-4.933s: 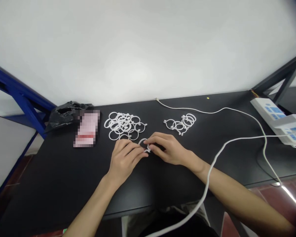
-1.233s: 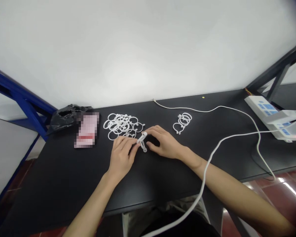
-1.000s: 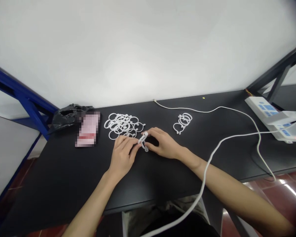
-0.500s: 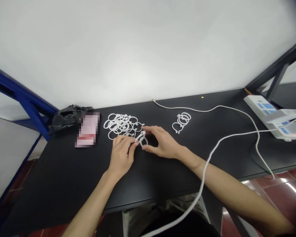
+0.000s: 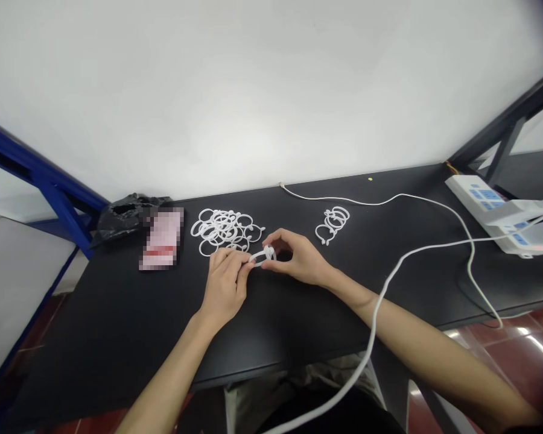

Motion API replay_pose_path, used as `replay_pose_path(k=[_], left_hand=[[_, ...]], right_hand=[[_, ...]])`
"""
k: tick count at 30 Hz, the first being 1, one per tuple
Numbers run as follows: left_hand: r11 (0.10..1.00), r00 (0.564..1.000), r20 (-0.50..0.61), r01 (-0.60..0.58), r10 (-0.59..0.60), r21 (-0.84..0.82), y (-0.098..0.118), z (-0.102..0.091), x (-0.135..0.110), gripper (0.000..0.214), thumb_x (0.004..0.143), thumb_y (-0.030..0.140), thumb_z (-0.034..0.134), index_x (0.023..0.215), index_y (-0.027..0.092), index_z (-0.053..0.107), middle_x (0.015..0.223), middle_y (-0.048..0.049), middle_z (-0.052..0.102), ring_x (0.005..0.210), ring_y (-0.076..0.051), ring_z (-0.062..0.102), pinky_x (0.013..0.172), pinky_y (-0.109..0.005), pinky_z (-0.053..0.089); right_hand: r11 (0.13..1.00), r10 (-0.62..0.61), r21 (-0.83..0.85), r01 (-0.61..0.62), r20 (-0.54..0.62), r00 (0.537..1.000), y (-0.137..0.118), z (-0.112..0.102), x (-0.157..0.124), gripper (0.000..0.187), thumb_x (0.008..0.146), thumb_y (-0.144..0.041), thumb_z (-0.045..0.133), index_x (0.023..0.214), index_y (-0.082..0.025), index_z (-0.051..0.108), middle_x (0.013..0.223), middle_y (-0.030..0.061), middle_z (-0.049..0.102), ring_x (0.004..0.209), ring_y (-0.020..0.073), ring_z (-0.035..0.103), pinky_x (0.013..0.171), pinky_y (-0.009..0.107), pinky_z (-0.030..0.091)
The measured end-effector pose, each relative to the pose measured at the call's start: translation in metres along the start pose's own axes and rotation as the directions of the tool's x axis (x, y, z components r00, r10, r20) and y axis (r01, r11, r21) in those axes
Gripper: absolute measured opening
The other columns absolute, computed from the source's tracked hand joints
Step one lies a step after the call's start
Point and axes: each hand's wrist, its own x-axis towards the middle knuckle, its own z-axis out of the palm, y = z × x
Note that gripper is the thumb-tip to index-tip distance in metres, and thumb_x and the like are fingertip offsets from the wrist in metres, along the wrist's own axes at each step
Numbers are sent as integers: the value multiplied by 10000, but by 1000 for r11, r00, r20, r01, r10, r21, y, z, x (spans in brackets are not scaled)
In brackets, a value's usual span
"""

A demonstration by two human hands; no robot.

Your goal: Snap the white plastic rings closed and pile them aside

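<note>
Both hands meet over the middle of a black table (image 5: 117, 325). My left hand (image 5: 225, 284) pinches one end of a white plastic ring (image 5: 262, 256), and my right hand (image 5: 298, 259) pinches the other end by its clasp. The ring is held just above the tabletop. A loose pile of white rings (image 5: 224, 229) lies just beyond my left hand. A smaller bunch of joined white rings (image 5: 333, 222) lies beyond my right hand.
A black plastic bag (image 5: 122, 216) and a pink packet (image 5: 160, 238) sit at the back left. A white cable (image 5: 389, 202) runs across the table toward white power strips (image 5: 507, 217) at the right. Another white cable (image 5: 380, 301) crosses my right forearm. A blue frame (image 5: 40, 181) stands at left.
The bunch of joined rings at right has got tighter since the oldest frame. The ring between my hands has turned from upright to lying flatter, and my right fingers have closed on its clasp.
</note>
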Motion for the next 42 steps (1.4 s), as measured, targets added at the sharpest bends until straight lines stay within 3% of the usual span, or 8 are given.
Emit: replay_pose_path(k=[5, 15, 19, 24, 29, 33, 37, 42], left_hand=[[1000, 1000, 0, -13, 13, -8, 1, 0, -1, 124, 971, 180, 470, 911, 196, 578, 868, -26, 683, 860, -198, 544, 798, -355, 408], [997, 997, -32, 70, -70, 6, -1, -4, 1, 200, 999, 223, 412, 912, 201, 591, 860, -33, 678, 858, -207, 534, 790, -354, 409], [997, 996, -45, 78, -76, 26, -1, -4, 1, 192, 1001, 232, 419, 912, 202, 586, 839, -24, 670, 853, -207, 524, 790, -348, 399], [993, 993, -60, 108, -105, 44, -2, -5, 0, 212, 1004, 255, 410, 880, 205, 574, 831, -25, 662, 846, -211, 520, 782, -350, 390], [987, 986, -63, 156, -154, 27, -3, -7, 0, 221, 1005, 273, 403, 884, 208, 577, 857, -32, 661, 877, -220, 524, 789, -358, 392], [988, 988, -14, 154, -153, 10, -1, -8, 1, 226, 1007, 264, 392, 892, 202, 576, 854, -30, 657, 876, -216, 514, 808, -368, 384], [991, 990, 35, 135, -136, 15, 0, -7, 1, 218, 1003, 244, 393, 906, 195, 582, 869, -38, 662, 889, -219, 506, 815, -382, 379], [995, 993, 66, 92, -94, 32, 2, -6, 1, 212, 994, 211, 407, 907, 191, 599, 888, -42, 676, 899, -222, 505, 812, -393, 375]], right_hand=[[952, 73, 296, -78, 27, 997, 2, 6, 0, 399, 704, -309, 814, 1018, -208, 590, 973, 13, 636, 867, 151, 649, 799, 307, 564], [791, 292, 542, -284, 73, 954, 5, -4, 7, 310, 671, -335, 842, 789, -158, 615, 722, -15, 683, 674, 122, 673, 705, 274, 567], [807, 336, 501, -312, 44, 941, 3, -8, 8, 342, 747, -452, 768, 784, -147, 618, 660, -3, 676, 593, 128, 675, 637, 273, 576], [917, 361, 227, -329, -115, 926, 8, -15, 9, 376, 840, -535, 633, 795, -163, 599, 612, -17, 620, 496, 124, 616, 511, 266, 524], [922, 155, -315, -224, -230, 961, 17, -27, 7, 176, 865, -353, 649, 857, -188, 712, 720, 27, 651, 675, 171, 609, 675, 327, 505], [848, -68, -527, -59, -220, 973, 11, -25, 3, 195, 890, -300, 630, 1038, -197, 704, 973, 99, 653, 964, 249, 595, 812, 384, 516], [866, -303, -420, 270, -13, 953, -4, -13, -4, 330, 963, -310, 543, 1286, -248, 576, 1140, 85, 632, 946, 177, 617, 839, 328, 537], [884, -377, -267, 384, 81, 923, -6, 5, -8, 168, 966, -250, 550, 1098, -215, 648, 908, 39, 679, 809, 132, 638, 735, 249, 529]])
